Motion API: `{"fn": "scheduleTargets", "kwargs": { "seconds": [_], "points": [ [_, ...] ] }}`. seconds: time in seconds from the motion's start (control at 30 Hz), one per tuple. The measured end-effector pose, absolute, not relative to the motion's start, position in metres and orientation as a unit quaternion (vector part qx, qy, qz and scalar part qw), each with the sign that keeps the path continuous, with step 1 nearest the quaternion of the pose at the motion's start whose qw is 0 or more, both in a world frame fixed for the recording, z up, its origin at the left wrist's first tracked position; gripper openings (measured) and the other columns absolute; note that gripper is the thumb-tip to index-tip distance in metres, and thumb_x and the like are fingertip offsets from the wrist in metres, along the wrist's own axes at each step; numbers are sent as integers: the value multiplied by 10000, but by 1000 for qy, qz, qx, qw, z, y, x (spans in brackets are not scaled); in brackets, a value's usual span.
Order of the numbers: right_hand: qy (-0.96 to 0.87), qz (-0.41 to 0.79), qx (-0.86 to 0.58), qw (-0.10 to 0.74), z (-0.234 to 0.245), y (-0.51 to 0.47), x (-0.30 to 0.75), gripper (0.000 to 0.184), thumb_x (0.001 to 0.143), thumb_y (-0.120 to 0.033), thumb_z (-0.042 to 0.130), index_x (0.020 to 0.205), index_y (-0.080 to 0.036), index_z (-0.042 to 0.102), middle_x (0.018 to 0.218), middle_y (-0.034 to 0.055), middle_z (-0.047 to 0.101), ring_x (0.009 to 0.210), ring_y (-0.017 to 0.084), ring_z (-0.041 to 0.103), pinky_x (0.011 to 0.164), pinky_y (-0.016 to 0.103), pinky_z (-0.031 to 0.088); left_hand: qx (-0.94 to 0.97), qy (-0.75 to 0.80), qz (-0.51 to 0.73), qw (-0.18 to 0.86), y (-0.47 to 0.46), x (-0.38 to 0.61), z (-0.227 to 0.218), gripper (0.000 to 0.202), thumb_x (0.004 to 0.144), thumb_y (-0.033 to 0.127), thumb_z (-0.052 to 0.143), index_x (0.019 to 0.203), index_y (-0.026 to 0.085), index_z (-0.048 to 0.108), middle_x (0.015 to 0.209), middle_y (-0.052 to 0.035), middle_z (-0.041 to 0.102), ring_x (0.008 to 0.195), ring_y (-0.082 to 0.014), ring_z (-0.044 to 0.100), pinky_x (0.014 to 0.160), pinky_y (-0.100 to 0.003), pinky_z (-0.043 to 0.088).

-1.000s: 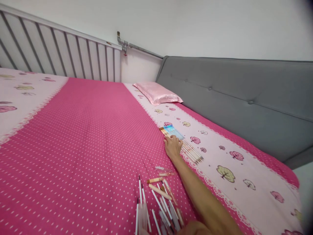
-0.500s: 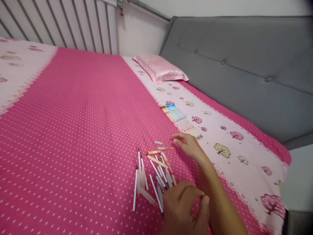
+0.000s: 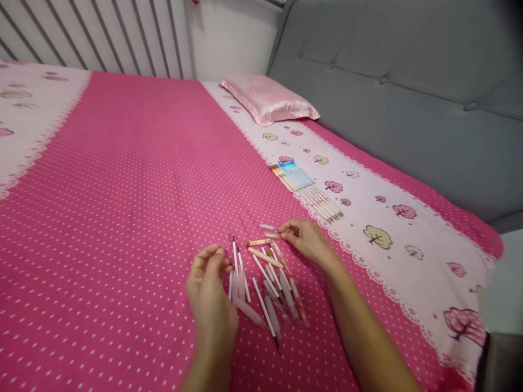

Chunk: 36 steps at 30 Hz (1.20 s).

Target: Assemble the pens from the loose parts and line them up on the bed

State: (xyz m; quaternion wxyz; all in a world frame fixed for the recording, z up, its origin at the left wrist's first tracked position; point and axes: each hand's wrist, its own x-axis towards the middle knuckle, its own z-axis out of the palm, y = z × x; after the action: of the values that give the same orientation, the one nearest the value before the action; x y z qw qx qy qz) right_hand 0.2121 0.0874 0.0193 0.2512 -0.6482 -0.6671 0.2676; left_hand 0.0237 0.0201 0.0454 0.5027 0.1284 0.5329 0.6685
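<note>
Pens (image 3: 265, 258) on bed (image 3: 143, 218), loosely heaped; left hand (image 3: 210, 283) half-curled beside heap, cannot tell if gripping; right hand (image 3: 308, 239), fingertips nearly together at end of pale pen (image 3: 272, 236), pinch unclear; probably light, stiff, slippery; best held mid-barrel

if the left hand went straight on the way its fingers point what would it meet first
Most likely the slim white stick with the dark tip, just right of the left hand. Depth is hard to judge here, so they may already touch.
</note>
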Motion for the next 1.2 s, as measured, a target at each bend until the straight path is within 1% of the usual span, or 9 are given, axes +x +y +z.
{"fn": "scheduleTargets", "kwargs": {
  "seconds": [0.17,0.27,0.43,0.6,0.73,0.87,0.97,1.1,1.2],
  "points": [
    [-677,321,-628,210,25,84,210,152,724,-219,654,868,-180,682,779,19,680,696,152,607,600,242,436,118,542,667,498,13,41,46,191,691,209,652,863,175,576,710,39,522,568,-51,483,556,-171,393],
    [-679,321,-633,187,27,83,210,211,714,-215,665,920,-169,673,812,36,679,719,159,605,620,253,440,128,551,662,492,10,49,47,178,710,201,632,877,179,572,660,53,515,510,-40,461,547,-170,398],
    [-688,330,-623,172,28,82,212,215,747,-233,620,947,-161,653,769,34,659,660,150,579,584,256,412,114,556,655,498,8,56,46,165,708,149,594,867,177,563,639,62,509,472,-32,440,497,-154,382],
    [-659,424,-585,210,35,80,213,226,786,-263,568,969,-145,627,812,37,622,702,141,553,619,267,424,133,558,665,478,8,54,47,144,699,147,596,839,173,573,639,61,511,472,-26,432,477,-142,368],
    [-612,505,-555,250,39,80,213,240,782,-262,578,982,-129,588,762,12,572,668,122,534,640,278,429,147,556,677,460,8,52,45,132,703,170,603,832,175,574,640,57,520,481,-31,442,482,-145,375],
    [-583,568,-510,278,38,81,215,241,778,-285,600,967,-140,569,790,5,570,662,101,535,664,272,429,153,554,678,458,9,53,44,137,698,177,610,831,172,578,657,51,520,507,-38,450,485,-146,377],
    [-590,545,-534,266,37,81,217,252,785,-307,593,972,-140,562,785,4,573,668,103,538,669,273,430,156,554,681,453,8,52,44,133,695,172,609,824,170,577,658,49,521,512,-39,449,486,-146,375],
    [-622,443,-614,198,37,79,218,284,806,-319,554,1024,-136,570,818,33,605,703,132,555,644,276,424,159,560,680,445,7,51,46,132,697,177,613,824,168,576,630,58,499,501,-36,432,477,-141,364],
    [-640,366,-654,171,41,76,214,235,802,-308,553,966,-147,598,811,38,631,686,136,563,611,261,410,157,565,677,444,8,51,48,135,692,169,612,822,166,574,602,66,487,467,-29,410,462,-142,354]
  ]
}}
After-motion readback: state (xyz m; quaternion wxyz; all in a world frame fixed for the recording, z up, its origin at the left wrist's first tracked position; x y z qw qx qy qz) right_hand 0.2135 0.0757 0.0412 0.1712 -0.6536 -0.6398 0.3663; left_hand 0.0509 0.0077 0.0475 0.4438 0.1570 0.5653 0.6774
